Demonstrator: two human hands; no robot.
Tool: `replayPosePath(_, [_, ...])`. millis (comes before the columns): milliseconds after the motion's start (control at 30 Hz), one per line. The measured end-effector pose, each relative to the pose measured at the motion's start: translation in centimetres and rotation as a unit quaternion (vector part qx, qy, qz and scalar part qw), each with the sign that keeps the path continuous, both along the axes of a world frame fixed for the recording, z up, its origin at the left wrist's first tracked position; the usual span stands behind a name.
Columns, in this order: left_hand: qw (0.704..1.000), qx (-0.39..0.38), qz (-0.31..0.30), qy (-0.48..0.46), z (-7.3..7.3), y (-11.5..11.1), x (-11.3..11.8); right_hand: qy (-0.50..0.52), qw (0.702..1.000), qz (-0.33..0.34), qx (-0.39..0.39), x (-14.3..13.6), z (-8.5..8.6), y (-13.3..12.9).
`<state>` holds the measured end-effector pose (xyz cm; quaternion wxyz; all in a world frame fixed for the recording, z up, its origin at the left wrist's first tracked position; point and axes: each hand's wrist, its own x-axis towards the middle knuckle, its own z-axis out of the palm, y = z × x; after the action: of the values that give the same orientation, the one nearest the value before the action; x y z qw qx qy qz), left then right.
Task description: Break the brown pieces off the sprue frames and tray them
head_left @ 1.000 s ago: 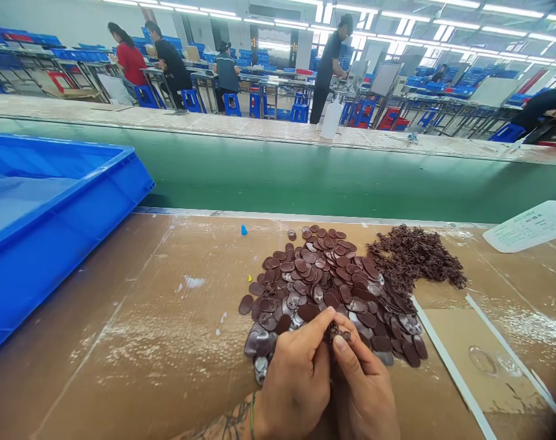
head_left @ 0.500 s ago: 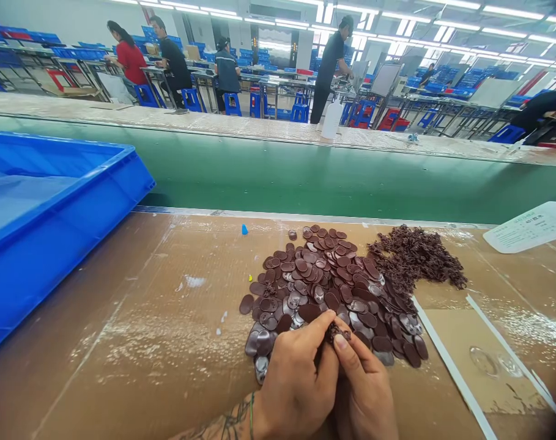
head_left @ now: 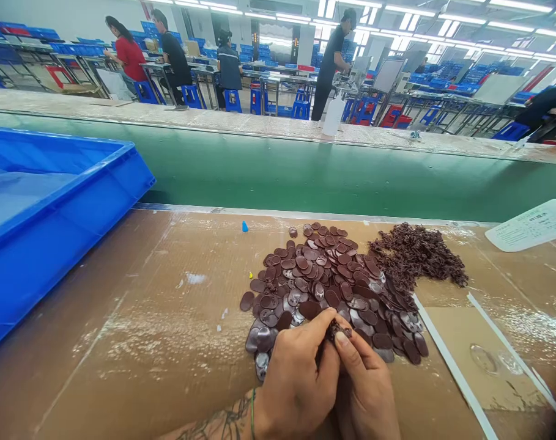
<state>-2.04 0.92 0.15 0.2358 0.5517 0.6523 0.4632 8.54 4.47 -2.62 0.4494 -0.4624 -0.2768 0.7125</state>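
Observation:
My left hand (head_left: 300, 373) and my right hand (head_left: 367, 382) meet at the bottom centre, fingertips pinched together on a small dark brown piece (head_left: 336, 330) with a ragged surface. Fingers cover much of it. Just beyond them spreads a pile of flat, oval brown pieces (head_left: 321, 269), some shiny. To its right, touching it, lies a heap of tangled dark brown scraps (head_left: 419, 256).
A blue bin (head_left: 71, 214) stands at the left. White strips border a card (head_left: 484, 360) at right, near a white labelled bottle (head_left: 530, 226). Behind a green channel (head_left: 268, 177), a white bottle (head_left: 333, 115) stands on a ledge; people work at benches beyond.
Both hands stay nearly in place, still pinching the small brown piece. The view has shifted very slightly.

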Motion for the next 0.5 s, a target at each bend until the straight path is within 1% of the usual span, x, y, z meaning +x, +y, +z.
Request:
replayPosePath(233, [1.000,0.009,0.002,0.023,0.19,-0.05,0.02,-0.010,1.000,-0.008,-0.008,-0.13,0.27,-0.04])
replayPosePath(500, [1.000,0.016,-0.006,0.025,-0.34,-0.15,0.11,-0.017,1.000,-0.004,-0.022,0.01,0.08,-0.01])
